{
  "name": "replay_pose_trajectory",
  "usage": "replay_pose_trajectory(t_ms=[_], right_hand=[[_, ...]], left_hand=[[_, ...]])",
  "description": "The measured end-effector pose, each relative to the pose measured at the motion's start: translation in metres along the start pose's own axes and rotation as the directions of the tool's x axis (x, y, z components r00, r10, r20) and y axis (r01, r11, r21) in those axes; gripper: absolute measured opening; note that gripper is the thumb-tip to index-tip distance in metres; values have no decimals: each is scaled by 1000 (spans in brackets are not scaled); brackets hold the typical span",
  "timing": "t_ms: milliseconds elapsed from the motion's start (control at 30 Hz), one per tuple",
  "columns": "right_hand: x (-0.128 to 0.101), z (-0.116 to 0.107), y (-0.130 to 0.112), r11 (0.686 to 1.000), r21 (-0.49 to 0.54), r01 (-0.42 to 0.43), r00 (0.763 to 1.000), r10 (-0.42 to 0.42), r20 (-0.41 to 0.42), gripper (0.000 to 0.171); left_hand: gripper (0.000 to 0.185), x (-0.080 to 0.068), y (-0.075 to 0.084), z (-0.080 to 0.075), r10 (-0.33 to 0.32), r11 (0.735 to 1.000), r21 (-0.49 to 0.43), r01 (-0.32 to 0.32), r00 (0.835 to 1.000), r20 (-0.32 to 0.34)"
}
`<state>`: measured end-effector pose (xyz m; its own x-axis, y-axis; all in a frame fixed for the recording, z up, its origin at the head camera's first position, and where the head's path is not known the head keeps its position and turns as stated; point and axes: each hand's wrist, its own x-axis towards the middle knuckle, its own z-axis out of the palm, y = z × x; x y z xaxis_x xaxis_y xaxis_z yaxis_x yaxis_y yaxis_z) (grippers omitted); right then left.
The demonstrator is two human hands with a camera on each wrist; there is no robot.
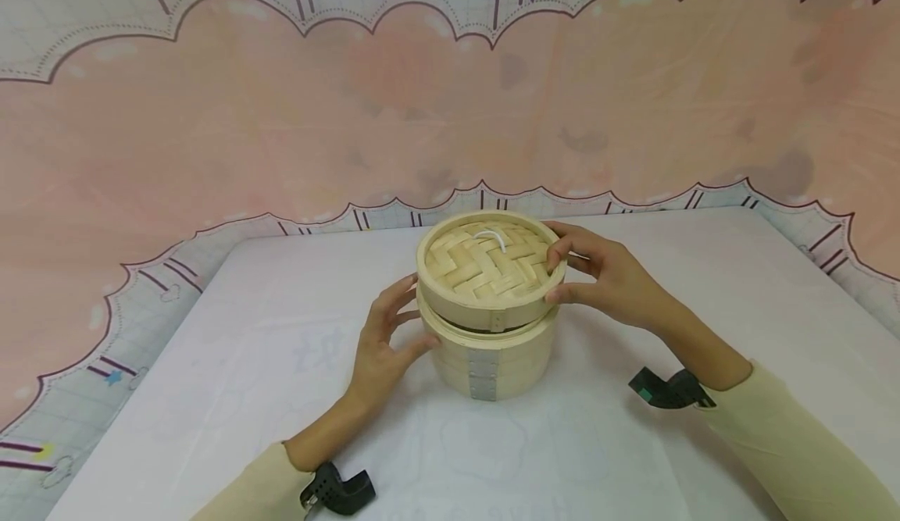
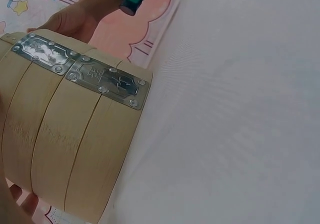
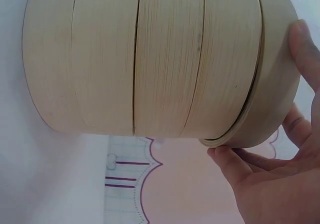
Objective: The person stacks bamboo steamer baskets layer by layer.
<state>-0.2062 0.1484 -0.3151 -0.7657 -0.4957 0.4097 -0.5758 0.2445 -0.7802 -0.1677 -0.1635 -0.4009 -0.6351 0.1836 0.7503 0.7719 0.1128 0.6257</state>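
A round bamboo steamer (image 1: 492, 361) stands on the white table (image 1: 211, 396). Its woven lid (image 1: 488, 271) with a white loop handle sits slightly askew, lifted at the front with a dark gap beneath. My right hand (image 1: 598, 279) grips the lid's right rim, thumb low on the side and fingers on top. In the right wrist view the lid (image 3: 272, 84) is held between that hand's thumb and fingers. My left hand (image 1: 387, 341) holds the steamer's left wall, thumb pressed on it. The left wrist view shows the steamer wall (image 2: 65, 144) with metal plates (image 2: 80, 67).
A pink and checked patterned backdrop (image 1: 450, 107) rises behind the table and wraps its left and right sides. The table's surface around the steamer is bare white cloth. Black wrist-camera mounts (image 1: 668, 388) sit by both forearms.
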Motion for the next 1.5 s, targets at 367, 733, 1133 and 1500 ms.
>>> replay_pose_trajectory(t_ms=[367,733,1133,1500], right_hand=[[0,1,1,999,-1,34,999,-34,7,35],[-2,3,-1,999,-28,40,999,-40,3,36],[-2,3,-5,997,-61,42,999,-40,25,38],[-3,0,-9,996,-92,7,998,-2,55,36]], left_hand=[[72,8,12,0,-42,999,33,43,999,-19],[63,14,20,-3,-79,991,107,77,997,15],[61,14,20,-4,-74,990,125,72,997,15],[57,17,22,-5,-63,992,110,59,997,33]])
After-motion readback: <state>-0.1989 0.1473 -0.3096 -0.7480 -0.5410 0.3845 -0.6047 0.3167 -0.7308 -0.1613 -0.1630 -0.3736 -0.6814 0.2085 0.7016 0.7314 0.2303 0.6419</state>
